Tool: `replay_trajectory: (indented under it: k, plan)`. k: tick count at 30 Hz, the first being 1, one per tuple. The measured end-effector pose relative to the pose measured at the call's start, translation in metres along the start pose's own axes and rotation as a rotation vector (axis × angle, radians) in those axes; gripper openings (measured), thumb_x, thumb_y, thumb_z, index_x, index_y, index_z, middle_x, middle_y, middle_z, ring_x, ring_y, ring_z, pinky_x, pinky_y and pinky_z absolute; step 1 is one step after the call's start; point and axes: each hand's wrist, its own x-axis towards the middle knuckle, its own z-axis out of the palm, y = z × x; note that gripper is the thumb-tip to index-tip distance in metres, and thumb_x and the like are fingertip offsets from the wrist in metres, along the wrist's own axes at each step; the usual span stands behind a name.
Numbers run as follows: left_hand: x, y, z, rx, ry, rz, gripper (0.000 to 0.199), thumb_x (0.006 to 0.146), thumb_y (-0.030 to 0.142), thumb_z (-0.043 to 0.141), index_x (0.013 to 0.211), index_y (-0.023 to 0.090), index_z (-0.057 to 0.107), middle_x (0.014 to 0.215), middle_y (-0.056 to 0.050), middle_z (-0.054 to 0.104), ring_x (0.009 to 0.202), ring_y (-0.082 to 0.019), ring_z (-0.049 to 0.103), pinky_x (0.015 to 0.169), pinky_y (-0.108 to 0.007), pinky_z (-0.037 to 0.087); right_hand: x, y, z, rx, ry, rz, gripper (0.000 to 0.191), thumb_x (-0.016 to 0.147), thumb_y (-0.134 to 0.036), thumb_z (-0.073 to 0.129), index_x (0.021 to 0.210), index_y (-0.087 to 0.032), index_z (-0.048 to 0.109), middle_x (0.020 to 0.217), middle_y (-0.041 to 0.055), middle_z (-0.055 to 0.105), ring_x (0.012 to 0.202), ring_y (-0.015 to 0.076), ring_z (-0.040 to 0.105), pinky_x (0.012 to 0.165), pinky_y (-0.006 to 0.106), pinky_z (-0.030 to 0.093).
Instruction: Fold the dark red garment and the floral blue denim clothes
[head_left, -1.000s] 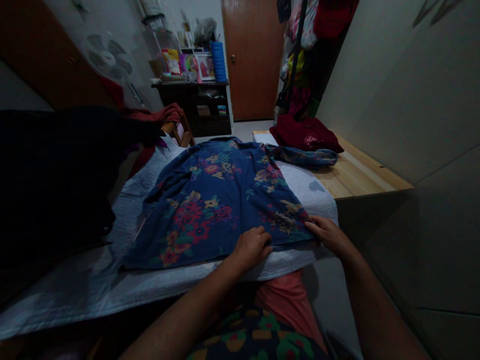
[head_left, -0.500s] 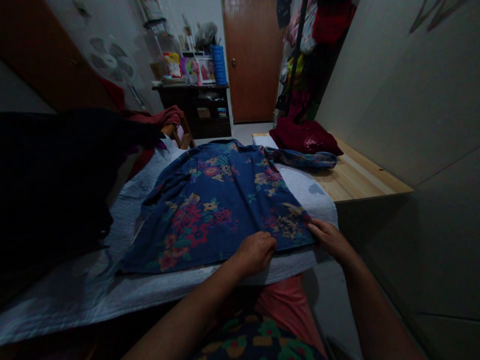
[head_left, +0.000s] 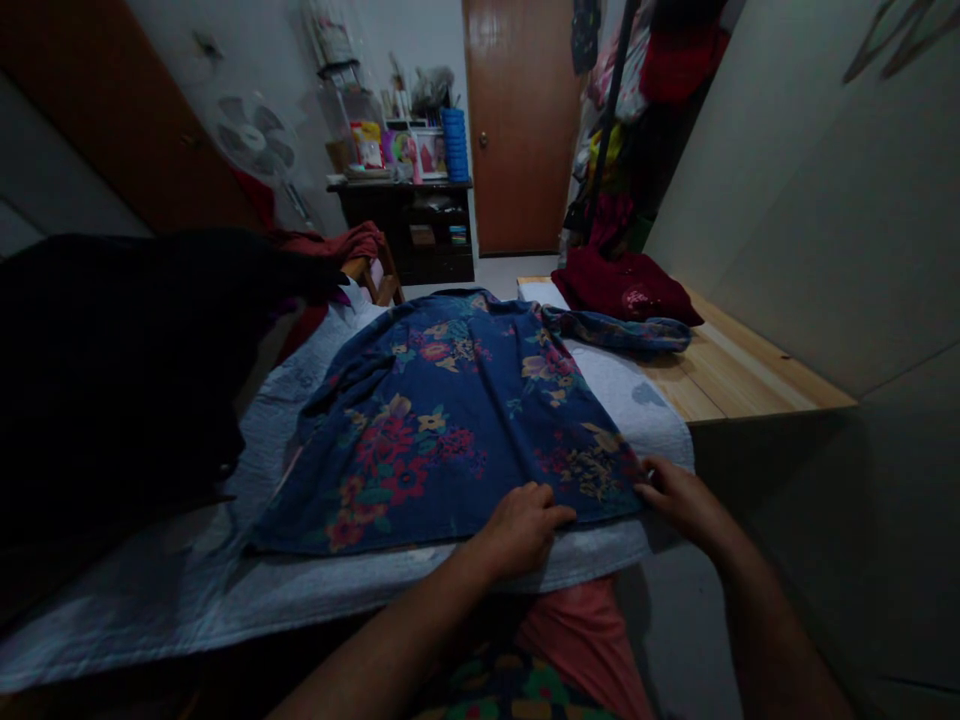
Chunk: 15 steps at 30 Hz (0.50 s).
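A blue garment with a red and yellow flower print (head_left: pixel 480 400) lies spread out on a pale quilted cloth (head_left: pixel 300 590). One sleeve reaches to the right, over the edge of a wooden board. My left hand (head_left: pixel 529 528) rests on the garment's near hem, right of its middle, with the thumb apart from the fingers; no held fabric shows. At the garment's near right corner, my right hand (head_left: pixel 675 495) pinches the edge of the fabric between thumb and fingers.
Dark clothing (head_left: pixel 120 390) is heaped at the left. A folded maroon garment (head_left: pixel 626 285) lies on the wooden board (head_left: pixel 750 370) at the right. Farther back are a fan (head_left: pixel 257 137), a dark shelf (head_left: pixel 405 225) and a brown door (head_left: pixel 521 130).
The whole view has shifted a little. My left hand's thumb now sticks out from its fingers, which were curled together before. My right hand remains at the garment's corner.
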Motion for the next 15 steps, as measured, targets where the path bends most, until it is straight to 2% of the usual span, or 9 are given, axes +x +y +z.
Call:
replay_trajectory:
  k: [2, 4, 6, 8, 10, 12, 15]
  plan:
    - [-0.002, -0.001, -0.001, -0.062, -0.014, 0.017, 0.046, 0.082, 0.021, 0.057, 0.127, 0.031, 0.057, 0.107, -0.005, 0.057, 0.1, -0.021, 0.053, 0.087, -0.034, 0.045, 0.007, -0.017, -0.002, -0.202, 0.182, -0.053, 0.031, 0.079, -0.039, 0.057, 0.1, -0.017, 0.064, 0.097, 0.0122, 0.067, 0.09, 0.026, 0.062, 0.08, 0.036, 0.048]
    - [-0.005, -0.004, -0.005, -0.172, -0.028, 0.051, 0.048, 0.08, 0.024, 0.061, 0.128, 0.029, 0.057, 0.11, -0.005, 0.058, 0.104, -0.022, 0.053, 0.092, -0.034, 0.045, 0.017, -0.047, 0.001, -0.258, 0.289, -0.188, 0.033, 0.083, -0.037, 0.054, 0.106, -0.015, 0.062, 0.106, 0.0151, 0.065, 0.098, 0.0274, 0.06, 0.088, 0.039, 0.046]
    - [-0.009, -0.011, -0.011, -0.285, 0.004, 0.056, 0.044, 0.081, 0.023, 0.06, 0.125, 0.025, 0.059, 0.112, -0.004, 0.06, 0.107, -0.02, 0.054, 0.095, -0.031, 0.044, 0.031, -0.082, 0.016, -0.183, 0.254, -0.322, 0.029, 0.087, -0.031, 0.049, 0.108, -0.016, 0.061, 0.107, 0.0131, 0.065, 0.101, 0.0243, 0.06, 0.091, 0.036, 0.046]
    - [-0.016, -0.024, -0.02, -0.335, 0.101, -0.005, 0.037, 0.084, 0.02, 0.056, 0.121, 0.023, 0.061, 0.112, -0.004, 0.062, 0.108, -0.018, 0.055, 0.097, -0.029, 0.044, 0.046, -0.112, 0.043, -0.122, 0.15, -0.411, 0.027, 0.089, -0.022, 0.043, 0.108, -0.017, 0.062, 0.109, 0.0106, 0.066, 0.102, 0.0202, 0.061, 0.093, 0.032, 0.046]
    - [-0.027, -0.043, -0.033, -0.274, 0.249, -0.13, 0.034, 0.086, 0.017, 0.052, 0.118, 0.023, 0.062, 0.113, -0.005, 0.062, 0.109, -0.018, 0.055, 0.099, -0.03, 0.043, 0.061, -0.13, 0.078, -0.117, 0.069, -0.465, 0.035, 0.088, -0.015, 0.039, 0.114, -0.015, 0.061, 0.115, 0.0112, 0.066, 0.108, 0.0189, 0.061, 0.098, 0.031, 0.045]
    - [-0.044, -0.068, -0.047, -0.096, 0.42, -0.311, 0.032, 0.087, 0.016, 0.051, 0.116, 0.022, 0.063, 0.12, -0.007, 0.06, 0.115, -0.02, 0.052, 0.104, -0.034, 0.04, 0.073, -0.136, 0.113, -0.165, 0.073, -0.459, 0.042, 0.089, -0.015, 0.038, 0.128, -0.011, 0.055, 0.132, 0.0154, 0.058, 0.125, 0.0211, 0.052, 0.107, 0.035, 0.039]
    - [-0.08, -0.108, -0.07, 0.319, 0.596, -0.729, 0.035, 0.083, 0.019, 0.057, 0.118, 0.022, 0.064, 0.141, -0.012, 0.045, 0.131, -0.032, 0.038, 0.11, -0.048, 0.032, 0.081, -0.132, 0.151, -0.271, 0.073, -0.4, 0.052, 0.092, -0.025, 0.044, 0.14, -0.005, 0.044, 0.147, 0.0198, 0.044, 0.138, 0.0264, 0.038, 0.114, 0.041, 0.031]
